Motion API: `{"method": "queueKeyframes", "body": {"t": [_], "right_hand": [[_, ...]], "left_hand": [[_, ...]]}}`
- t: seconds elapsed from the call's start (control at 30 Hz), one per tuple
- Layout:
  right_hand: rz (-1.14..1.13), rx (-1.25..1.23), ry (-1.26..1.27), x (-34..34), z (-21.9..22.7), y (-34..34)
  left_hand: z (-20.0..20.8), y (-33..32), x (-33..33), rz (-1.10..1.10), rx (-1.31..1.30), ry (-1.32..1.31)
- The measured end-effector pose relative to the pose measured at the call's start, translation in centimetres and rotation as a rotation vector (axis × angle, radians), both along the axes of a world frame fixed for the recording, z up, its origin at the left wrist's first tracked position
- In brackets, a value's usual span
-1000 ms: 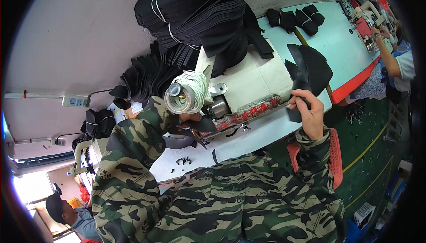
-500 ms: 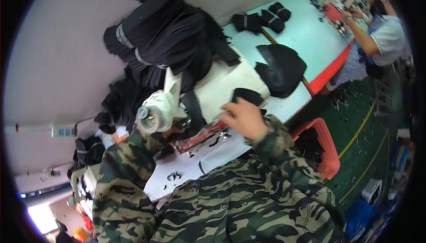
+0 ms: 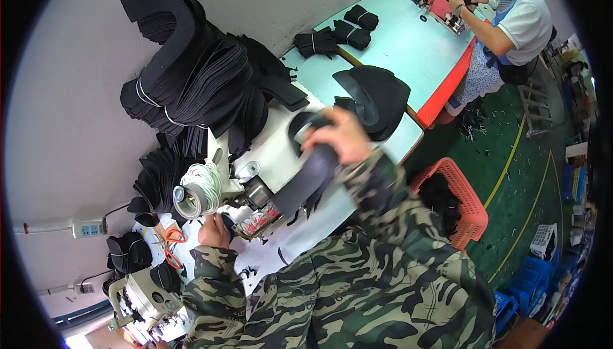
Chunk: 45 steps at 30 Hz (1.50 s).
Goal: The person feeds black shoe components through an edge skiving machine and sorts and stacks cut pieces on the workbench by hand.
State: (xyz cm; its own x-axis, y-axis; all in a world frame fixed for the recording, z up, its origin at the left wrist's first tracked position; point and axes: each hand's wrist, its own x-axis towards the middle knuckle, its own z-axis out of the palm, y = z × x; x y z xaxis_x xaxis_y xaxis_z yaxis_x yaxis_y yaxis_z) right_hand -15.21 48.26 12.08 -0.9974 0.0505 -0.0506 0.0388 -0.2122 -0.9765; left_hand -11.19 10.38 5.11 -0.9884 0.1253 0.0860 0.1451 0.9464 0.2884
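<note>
A curved black fabric piece (image 3: 308, 180) hangs over the right part of the white sewing machine (image 3: 290, 119), with my right hand (image 3: 345, 137) closed on its upper end; motion blurs both. My left hand (image 3: 214, 233) is low beside the machine's head, just below a cone of white thread (image 3: 205, 186); its fingertips are hidden, and whether they hold anything does not show. Between the hands are the machine's metal parts (image 3: 257, 191) and a clear guard with red and white bits (image 3: 260, 220). Dark scraps lie on the white tabletop (image 3: 271, 253).
Tall bundles of black pieces (image 3: 198, 74) lean at the wall. More black pieces (image 3: 383, 103) lie right of the machine. Orange scissors (image 3: 171, 247) lie at left. A pink basket (image 3: 469, 212) of black material stands on the green floor. A co-worker (image 3: 523, 23) sits far right.
My right hand has lifted and moved slightly left and up, now holding the curved black piece. My left hand has come into view below the thread cone. The view has shifted.
</note>
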Motion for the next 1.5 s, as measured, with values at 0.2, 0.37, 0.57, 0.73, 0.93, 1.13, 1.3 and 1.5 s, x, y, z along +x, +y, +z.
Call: {"method": "queueKeyframes", "body": {"t": [0.2,0.37,0.57,0.73,0.93,1.13,1.3,1.5], "right_hand": [[-0.306,0.150,0.052,-5.1,5.9,15.1],[-0.386,0.939,0.111,-7.4,3.5,18.3],[-0.305,1.472,0.138,0.5,-13.0,13.6],[-0.186,1.502,0.130,4.4,-14.8,10.8],[-0.354,1.064,0.189,7.6,-9.2,7.5],[0.316,0.353,-0.027,11.2,-6.3,-5.6],[0.664,-0.014,-0.310,11.1,-3.8,-11.3],[0.392,0.151,0.023,10.4,-4.5,-13.7]], "left_hand": [[-7.3,-3.7,4.0,0.305,-0.141,-0.474],[-7.0,-3.9,3.6,0.261,-0.168,-0.537],[-7.7,-3.8,2.5,0.379,-0.279,-0.532],[-10.8,-4.7,2.0,0.395,-0.133,-0.444],[-8.2,-7.9,2.7,0.225,-0.094,-0.530],[4.4,-2.1,4.0,-0.111,0.176,-0.789],[9.4,3.7,4.7,-0.126,0.821,-1.396],[5.3,3.6,5.5,0.022,0.858,-1.147]]}}
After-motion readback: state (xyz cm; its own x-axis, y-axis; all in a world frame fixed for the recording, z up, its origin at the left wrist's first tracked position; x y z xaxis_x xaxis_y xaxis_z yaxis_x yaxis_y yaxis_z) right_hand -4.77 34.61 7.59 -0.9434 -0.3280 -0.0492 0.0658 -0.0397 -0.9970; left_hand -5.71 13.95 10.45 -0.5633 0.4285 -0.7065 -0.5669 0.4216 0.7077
